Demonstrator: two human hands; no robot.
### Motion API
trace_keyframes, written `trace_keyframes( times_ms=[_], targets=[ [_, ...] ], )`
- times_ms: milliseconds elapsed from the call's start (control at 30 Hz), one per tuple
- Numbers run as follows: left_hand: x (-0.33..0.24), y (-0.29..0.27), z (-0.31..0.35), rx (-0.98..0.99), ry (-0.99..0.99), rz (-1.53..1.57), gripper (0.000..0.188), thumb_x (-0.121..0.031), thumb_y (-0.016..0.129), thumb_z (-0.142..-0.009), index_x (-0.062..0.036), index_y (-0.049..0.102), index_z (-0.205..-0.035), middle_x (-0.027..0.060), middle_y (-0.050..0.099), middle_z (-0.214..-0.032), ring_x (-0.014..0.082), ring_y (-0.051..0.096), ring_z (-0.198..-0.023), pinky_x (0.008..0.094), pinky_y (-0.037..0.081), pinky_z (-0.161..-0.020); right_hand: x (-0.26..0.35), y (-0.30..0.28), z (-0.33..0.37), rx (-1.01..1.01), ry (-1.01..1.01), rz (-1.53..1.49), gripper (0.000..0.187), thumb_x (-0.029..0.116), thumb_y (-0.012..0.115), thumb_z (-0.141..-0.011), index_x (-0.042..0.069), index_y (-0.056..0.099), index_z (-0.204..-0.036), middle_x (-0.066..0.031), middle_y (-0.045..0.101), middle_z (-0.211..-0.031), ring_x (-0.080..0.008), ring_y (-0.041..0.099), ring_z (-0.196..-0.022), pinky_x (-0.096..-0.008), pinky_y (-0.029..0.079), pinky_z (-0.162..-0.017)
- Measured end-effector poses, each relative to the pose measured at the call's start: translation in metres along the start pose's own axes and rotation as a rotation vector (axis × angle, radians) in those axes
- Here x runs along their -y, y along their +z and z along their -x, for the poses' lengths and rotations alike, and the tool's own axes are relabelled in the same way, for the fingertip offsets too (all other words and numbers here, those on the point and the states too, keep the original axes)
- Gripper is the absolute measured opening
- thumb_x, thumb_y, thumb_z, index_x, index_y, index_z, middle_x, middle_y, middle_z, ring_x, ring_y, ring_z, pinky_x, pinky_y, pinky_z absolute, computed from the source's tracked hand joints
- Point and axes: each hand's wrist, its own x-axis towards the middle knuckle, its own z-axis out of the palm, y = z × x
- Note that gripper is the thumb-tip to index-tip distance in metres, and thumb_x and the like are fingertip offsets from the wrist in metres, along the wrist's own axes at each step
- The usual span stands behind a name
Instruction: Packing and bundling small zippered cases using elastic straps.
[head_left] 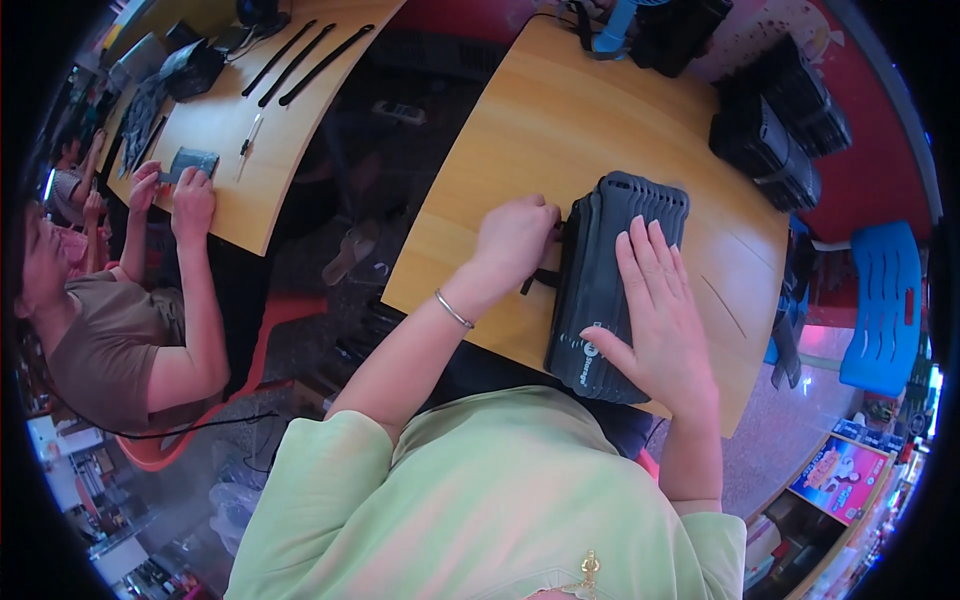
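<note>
A bundle of several flat black cases (590, 290), stacked tightly in layers, lies lengthwise on the wooden table in front of me. My right hand (655, 310) rests flat on its top, fingers stretched out and thumb apart. At the bundle's left side my left hand (515, 240) is closed, its fingertips pinching a dark strap-like piece that is mostly hidden. A short black strap end (540, 280) sticks out from the same side, just below that hand. The underside of the bundle is out of sight.
Strapped black bundles (765, 140) stand at the table's far right, and a blue fan (615, 28) at its far edge. A blue plastic stool (882, 305) is to the right. On the left, a co-worker's hands hold a grey pouch (190, 163) over another table (270, 150) with black strips (325, 65).
</note>
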Motion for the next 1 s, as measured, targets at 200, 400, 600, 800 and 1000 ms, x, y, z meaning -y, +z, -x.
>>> trace_keyframes(
  times_ms=[200, 400, 600, 800, 1000],
  targets=[
    [-0.002, 0.005, -0.002, -0.082, 0.012, -0.067, 0.008, -0.009, 0.061, -0.078, -0.0079, 0.065, -0.085, 0.0099, 0.061, -0.079, 0.0301, 0.062, -0.078, 0.0413, 0.050, -0.067, 0.000, 0.003, -0.001, 0.004, 0.007, -0.014, 0.089, 0.033, 0.076, -0.073, 0.001, 0.032, -0.144, -0.0178, 0.028, -0.151, -0.0320, 0.023, -0.142, -0.0450, 0.021, -0.116],
    [-0.002, 0.012, -0.005, -0.131, 0.051, -0.024, 0.011, -0.007, 0.061, -0.077, -0.0089, 0.064, -0.087, 0.0097, 0.060, -0.078, 0.0304, 0.062, -0.077, 0.0408, 0.050, -0.066, -0.001, 0.004, -0.001, 0.008, 0.016, -0.028, 0.090, 0.032, 0.076, -0.072, 0.001, 0.032, -0.144, -0.0181, 0.028, -0.151, -0.0319, 0.023, -0.142, -0.0450, 0.020, -0.116],
    [0.001, 0.003, -0.008, -0.010, 0.065, 0.085, 0.013, -0.007, 0.062, -0.076, -0.0106, 0.066, -0.088, 0.0090, 0.060, -0.078, 0.0290, 0.062, -0.080, 0.0400, 0.050, -0.068, -0.001, 0.006, -0.002, 0.002, 0.017, -0.038, 0.089, 0.031, 0.076, -0.072, 0.001, 0.032, -0.144, -0.0182, 0.028, -0.151, -0.0319, 0.023, -0.142, -0.0450, 0.020, -0.116],
    [0.002, 0.009, -0.014, -0.038, 0.087, -0.023, 0.012, -0.010, 0.060, -0.078, -0.0112, 0.068, -0.087, 0.0106, 0.058, -0.080, 0.0289, 0.062, -0.082, 0.0387, 0.051, -0.068, -0.002, 0.005, -0.002, 0.000, 0.018, -0.027, 0.088, 0.031, 0.076, -0.072, 0.000, 0.033, -0.143, -0.0183, 0.028, -0.151, -0.0319, 0.024, -0.142, -0.0450, 0.020, -0.116],
    [0.015, 0.000, -0.009, -0.185, -0.079, 0.196, 0.016, -0.013, 0.064, -0.082, -0.0064, 0.068, -0.096, 0.0119, 0.063, -0.088, 0.0292, 0.062, -0.077, 0.0375, 0.050, -0.067, -0.003, 0.005, -0.002, 0.000, 0.014, -0.028, 0.088, 0.033, 0.075, -0.073, -0.001, 0.033, -0.143, -0.0184, 0.028, -0.151, -0.0321, 0.024, -0.142, -0.0448, 0.020, -0.116]
  ],
)
